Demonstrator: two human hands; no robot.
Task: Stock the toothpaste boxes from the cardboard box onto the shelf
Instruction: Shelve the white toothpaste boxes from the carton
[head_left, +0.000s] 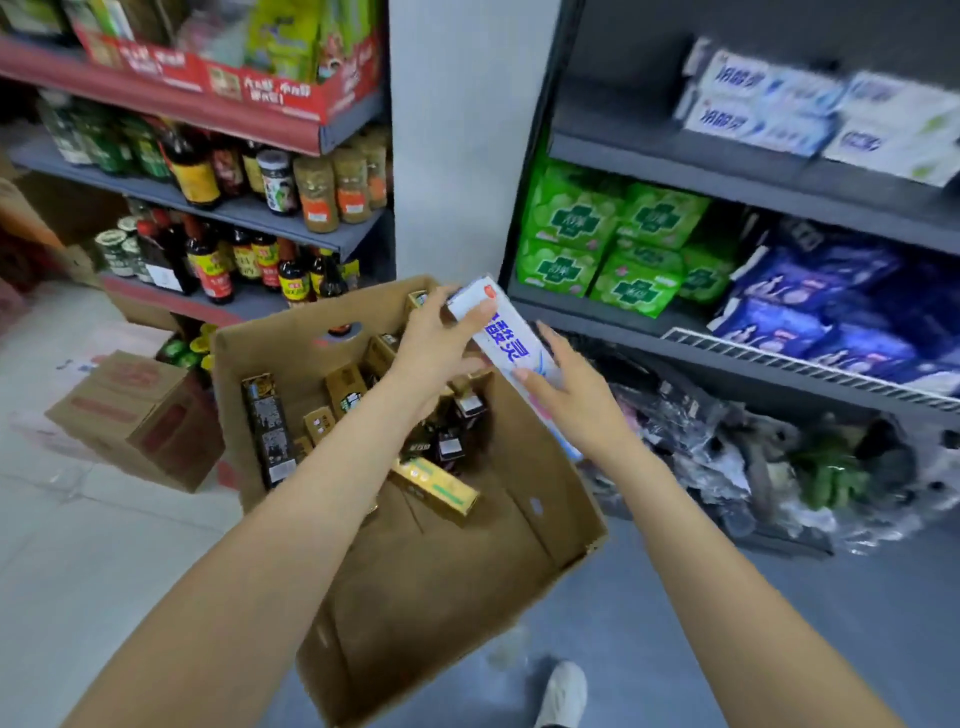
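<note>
A white and blue toothpaste box (506, 343) is held tilted above the far right rim of the open cardboard box (457, 571). My left hand (441, 348) grips its upper end. My right hand (576, 395) touches its lower end with fingers spread along it. Inside the cardboard box lie several gold and dark toothpaste boxes (436, 486). Matching white toothpaste boxes (758, 104) are stacked on the upper right shelf (727, 161).
Green packs (602, 249) and blue packs (810, 312) fill the shelf below. Plastic-wrapped goods (769, 467) crowd the floor under it. A sauce-bottle shelf (218, 218) stands left, with a smaller carton (135, 415) on the floor. A white shoe (563, 696) shows below.
</note>
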